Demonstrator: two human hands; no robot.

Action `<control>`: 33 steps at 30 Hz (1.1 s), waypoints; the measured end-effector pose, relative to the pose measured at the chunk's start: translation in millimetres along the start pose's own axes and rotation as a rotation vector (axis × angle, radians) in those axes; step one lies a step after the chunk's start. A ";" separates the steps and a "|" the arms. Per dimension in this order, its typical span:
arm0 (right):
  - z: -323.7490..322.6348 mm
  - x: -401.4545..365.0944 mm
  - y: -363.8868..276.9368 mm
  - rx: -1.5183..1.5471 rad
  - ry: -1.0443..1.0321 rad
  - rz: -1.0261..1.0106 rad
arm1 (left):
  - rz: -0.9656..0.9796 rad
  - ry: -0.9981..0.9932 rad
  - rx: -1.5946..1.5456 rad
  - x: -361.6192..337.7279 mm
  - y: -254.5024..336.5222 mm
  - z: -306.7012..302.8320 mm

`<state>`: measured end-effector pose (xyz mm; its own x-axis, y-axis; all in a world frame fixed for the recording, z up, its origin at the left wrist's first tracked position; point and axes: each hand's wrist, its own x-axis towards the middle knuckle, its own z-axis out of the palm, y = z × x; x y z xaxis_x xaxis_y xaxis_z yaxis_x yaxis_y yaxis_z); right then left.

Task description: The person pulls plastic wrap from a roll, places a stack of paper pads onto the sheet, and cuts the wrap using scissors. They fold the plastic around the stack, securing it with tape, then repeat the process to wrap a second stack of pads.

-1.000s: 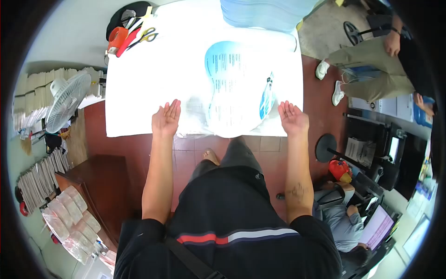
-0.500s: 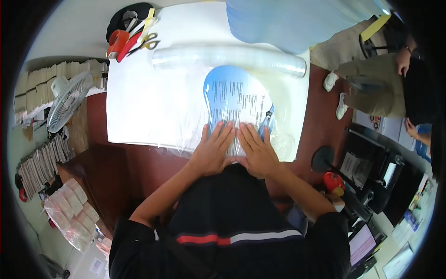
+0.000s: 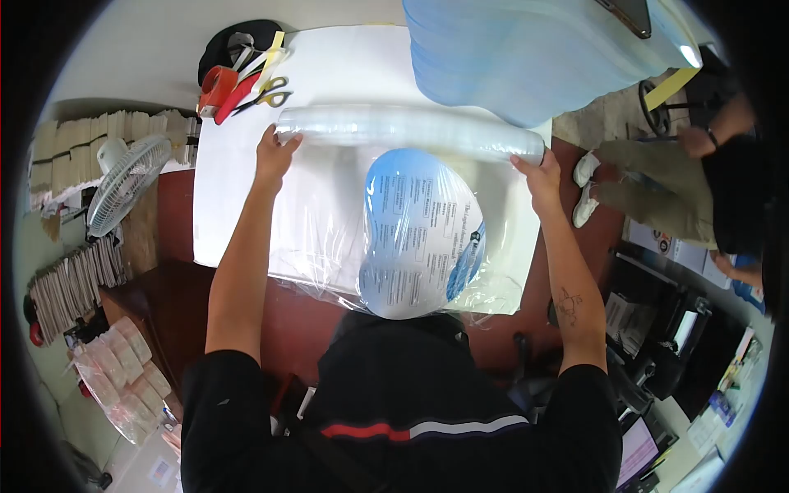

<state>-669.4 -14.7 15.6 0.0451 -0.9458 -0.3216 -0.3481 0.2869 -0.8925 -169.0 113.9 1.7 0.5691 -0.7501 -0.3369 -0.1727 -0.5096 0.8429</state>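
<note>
A long roll of clear plastic wrap (image 3: pixel 403 127) lies across the white table (image 3: pixel 234 193). My left hand (image 3: pixel 278 156) grips its left end, thumb in front. At the opposite end, my right hand (image 3: pixel 541 174) holds the roll with its fingers closed about the edge. Between my forearms lies a curved blue-and-white printed board (image 3: pixel 419 238), its lower edge at the table's front edge. Loose clear film (image 3: pixel 320 255) spreads over and around the board and hangs past the table's front.
At the back left are scissors (image 3: pixel 267 97), a red tape dispenser (image 3: pixel 218 86) and a black cap (image 3: pixel 234 41). A stack of bluish sheets (image 3: pixel 509 62) stands back right, with a phone (image 3: pixel 629 16) on top. Another person (image 3: pixel 657 177) stands to the right. A fan (image 3: pixel 127 185) is at left.
Both hands have left the printed board, where they lay flat, and moved up and apart to the two ends of the plastic wrap roll. The whole board now shows.
</note>
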 end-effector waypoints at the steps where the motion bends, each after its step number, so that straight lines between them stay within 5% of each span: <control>1: -0.2 9.2 1.9 0.061 0.003 0.036 | 0.050 -0.063 0.076 3.1 13.4 2.0; 5: -7.9 24.2 -4.7 0.145 0.123 0.214 | 0.009 0.076 0.066 13.1 38.2 7.8; 15: -12.0 11.8 18.8 0.580 0.035 -0.043 | 0.112 -0.020 -0.437 22.7 11.2 14.5; 19: -19.0 3.8 -4.7 0.721 0.017 -0.070 | -0.138 0.012 -0.559 9.8 51.1 2.4; 26: -44.0 -22.0 -79.1 0.503 0.157 -0.104 | -0.176 -0.069 -0.414 -6.8 97.0 -25.9; 29: -61.3 -39.1 -97.8 0.470 0.208 -0.124 | -0.046 0.089 -0.265 -26.1 101.4 -25.0; 33: -89.5 -80.7 -113.6 0.416 0.122 -0.106 | 0.163 0.052 -0.385 -56.7 109.8 -38.1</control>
<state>-717.2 15.4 171.3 -0.0597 -0.9771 -0.2040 0.0604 0.2005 -0.9778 -189.6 116.5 129.3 0.6006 -0.7808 -0.1725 0.0431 -0.1838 0.9820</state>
